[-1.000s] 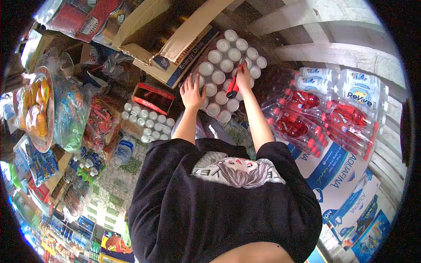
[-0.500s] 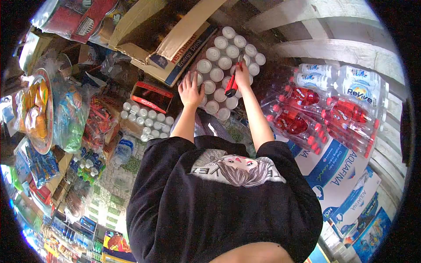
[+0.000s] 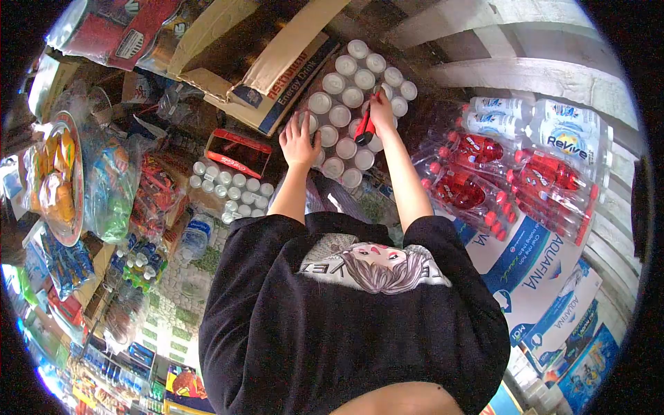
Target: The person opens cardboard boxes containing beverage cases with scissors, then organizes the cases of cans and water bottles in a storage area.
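A pack of several upright cans with pale round tops (image 3: pixel 339 115) lies in front of me, apparently under clear plastic wrap. My left hand (image 3: pixel 300 144) rests flat on its left edge, fingers spread. Over the right part of the pack, my right hand (image 3: pixel 382 115) is closed around a red and black utility knife (image 3: pixel 365 129). The knife's black end points back toward me. Its front tip lies near the can tops, and I cannot make out whether the blade touches the wrap.
An open energy drink carton (image 3: pixel 290 86) stands beyond my left hand. Left of it sit a red Coca-Cola box (image 3: pixel 238 153) and smaller cans (image 3: pixel 232 190). On the right, bottles of red drink (image 3: pixel 462 189) lie by Aquafina cartons (image 3: pixel 529 277). White slats (image 3: pixel 526 79) rise behind.
My right hand and the knife have shifted slightly away from me across the can tops. My left hand stays nearly in place on the pack.
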`<state>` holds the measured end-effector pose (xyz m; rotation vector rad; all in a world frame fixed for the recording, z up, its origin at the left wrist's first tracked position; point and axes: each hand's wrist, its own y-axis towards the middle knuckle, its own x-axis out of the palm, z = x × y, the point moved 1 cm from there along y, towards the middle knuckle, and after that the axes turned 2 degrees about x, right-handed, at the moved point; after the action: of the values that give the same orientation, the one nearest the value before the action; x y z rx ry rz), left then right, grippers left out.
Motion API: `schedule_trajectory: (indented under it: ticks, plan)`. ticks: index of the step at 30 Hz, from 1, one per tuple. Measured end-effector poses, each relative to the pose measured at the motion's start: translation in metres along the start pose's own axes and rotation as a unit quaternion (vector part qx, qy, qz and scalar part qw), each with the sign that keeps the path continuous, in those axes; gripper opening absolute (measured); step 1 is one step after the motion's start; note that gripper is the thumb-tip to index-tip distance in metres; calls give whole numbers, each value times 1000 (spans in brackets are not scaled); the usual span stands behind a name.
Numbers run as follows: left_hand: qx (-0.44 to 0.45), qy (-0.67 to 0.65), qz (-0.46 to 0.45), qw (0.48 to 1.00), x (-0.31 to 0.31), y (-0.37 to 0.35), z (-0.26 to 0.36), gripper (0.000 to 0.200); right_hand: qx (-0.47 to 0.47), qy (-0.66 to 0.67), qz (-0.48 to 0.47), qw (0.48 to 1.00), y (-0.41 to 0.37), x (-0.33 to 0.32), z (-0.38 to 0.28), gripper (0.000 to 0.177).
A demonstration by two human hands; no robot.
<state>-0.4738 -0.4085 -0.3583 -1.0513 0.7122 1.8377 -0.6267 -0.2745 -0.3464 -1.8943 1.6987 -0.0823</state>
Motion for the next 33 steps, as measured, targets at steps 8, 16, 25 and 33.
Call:
schedule_trajectory:
  ticks: [8,16,25,33]
  plan:
    - [-7,-20,-4,1000,1,0,0,57,-77,-101,48,991,-9,5,9,24]
    - [-13,-9,-21,1000,2,0,-1,57,-41,-15,-10,999,8,3,16,11]
    - [0,-5,0,1000,2,0,-1,55,126,45,-23,991,-24,5,-25,26]
    - [-9,-6,-13,1000,3,-1,-2,57,111,55,-75,989,-44,0,-27,18]
